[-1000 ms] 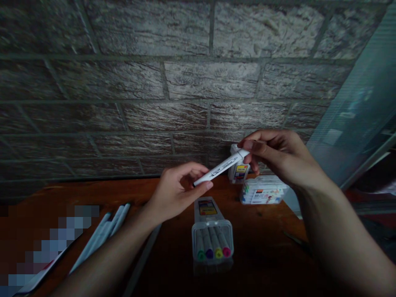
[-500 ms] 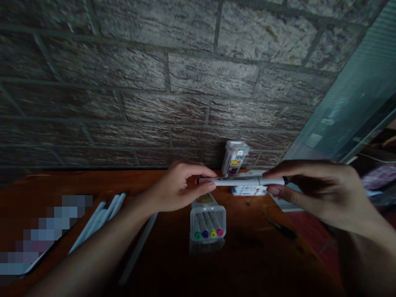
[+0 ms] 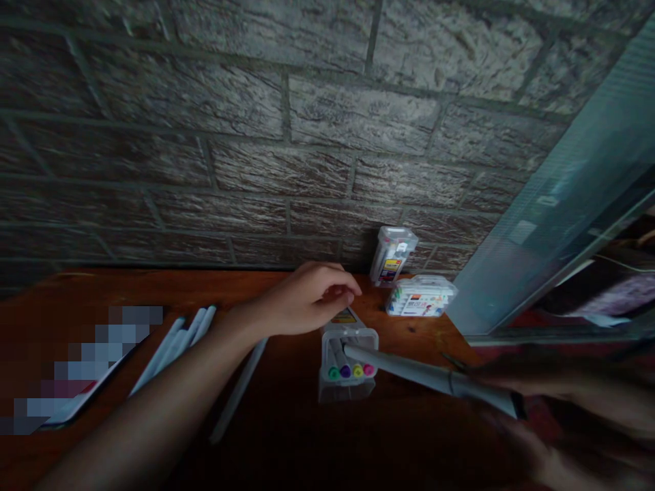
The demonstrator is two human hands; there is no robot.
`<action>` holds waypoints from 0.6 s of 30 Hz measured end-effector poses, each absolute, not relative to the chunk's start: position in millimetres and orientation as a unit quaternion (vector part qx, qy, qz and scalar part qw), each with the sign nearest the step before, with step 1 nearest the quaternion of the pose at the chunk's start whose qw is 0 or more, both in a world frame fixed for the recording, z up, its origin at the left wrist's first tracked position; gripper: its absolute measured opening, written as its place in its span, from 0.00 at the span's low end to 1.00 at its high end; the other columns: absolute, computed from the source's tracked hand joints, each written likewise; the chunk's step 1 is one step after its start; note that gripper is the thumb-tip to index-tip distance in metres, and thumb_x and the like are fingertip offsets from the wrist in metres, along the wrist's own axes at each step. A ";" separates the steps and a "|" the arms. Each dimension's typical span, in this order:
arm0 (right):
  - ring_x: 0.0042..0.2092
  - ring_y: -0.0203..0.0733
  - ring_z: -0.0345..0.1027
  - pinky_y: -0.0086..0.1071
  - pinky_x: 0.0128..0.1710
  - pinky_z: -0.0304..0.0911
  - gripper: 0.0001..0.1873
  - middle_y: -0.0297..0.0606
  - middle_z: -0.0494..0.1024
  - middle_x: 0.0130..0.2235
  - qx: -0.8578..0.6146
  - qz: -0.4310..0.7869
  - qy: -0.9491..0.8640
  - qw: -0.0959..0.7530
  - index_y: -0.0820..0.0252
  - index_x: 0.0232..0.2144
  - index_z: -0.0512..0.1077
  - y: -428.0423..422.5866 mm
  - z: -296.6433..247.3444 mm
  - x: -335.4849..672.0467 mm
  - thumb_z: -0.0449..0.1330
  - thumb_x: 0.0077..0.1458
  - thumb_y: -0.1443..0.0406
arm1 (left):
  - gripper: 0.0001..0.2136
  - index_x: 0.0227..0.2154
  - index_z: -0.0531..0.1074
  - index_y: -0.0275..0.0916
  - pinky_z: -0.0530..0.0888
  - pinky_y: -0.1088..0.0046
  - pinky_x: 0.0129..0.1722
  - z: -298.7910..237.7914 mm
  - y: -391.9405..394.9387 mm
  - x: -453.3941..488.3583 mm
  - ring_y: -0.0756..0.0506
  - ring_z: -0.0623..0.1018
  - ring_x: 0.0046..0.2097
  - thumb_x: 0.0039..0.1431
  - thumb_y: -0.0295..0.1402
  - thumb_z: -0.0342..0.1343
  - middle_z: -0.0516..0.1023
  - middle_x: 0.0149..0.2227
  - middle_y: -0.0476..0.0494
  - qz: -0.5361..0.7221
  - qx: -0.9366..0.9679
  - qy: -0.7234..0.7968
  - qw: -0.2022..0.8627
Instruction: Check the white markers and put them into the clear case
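Observation:
My right hand (image 3: pixel 552 402), dark and blurred, grips a white marker (image 3: pixel 409 367) near its right end. The marker's left end points over the open mouth of a clear plastic marker case (image 3: pixel 322 360) lying on the table. Inside the case are several markers with green, purple, yellow and pink ends (image 3: pixel 357 370). My left hand (image 3: pixel 317 300) is above the back part of the case, fingers curled in toward the thumb, with nothing visible in them. Whether it touches the case I cannot tell.
Several white markers (image 3: pixel 177 341) lie at the left, with one more white stick (image 3: pixel 240 389) nearer the middle. Beside them is a pixelated flat object (image 3: pixel 92 368). An upright clear marker case (image 3: pixel 391 256) and a white box (image 3: pixel 422 298) stand at the back, before a brick wall (image 3: pixel 317 109).
My left hand has let go of the marker. My right hand has carried it down and toward me, tilting it over the case. The view has shifted slightly.

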State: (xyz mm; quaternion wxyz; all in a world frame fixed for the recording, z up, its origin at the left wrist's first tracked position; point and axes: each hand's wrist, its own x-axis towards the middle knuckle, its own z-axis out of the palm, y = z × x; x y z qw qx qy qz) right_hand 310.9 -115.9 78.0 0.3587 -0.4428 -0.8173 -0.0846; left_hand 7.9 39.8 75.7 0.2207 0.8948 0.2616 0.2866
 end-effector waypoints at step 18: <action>0.28 0.39 0.75 0.31 0.26 0.64 0.08 0.37 0.80 0.30 -0.333 -0.094 -0.909 0.235 0.61 0.41 0.74 -78.9 44.3 206.2 0.56 0.67 0.74 | 0.10 0.39 0.81 0.37 0.69 0.70 0.38 58.2 50.4 10.2 0.46 0.80 0.38 0.67 0.27 0.52 0.84 0.38 0.44 0.210 0.923 0.265 0.184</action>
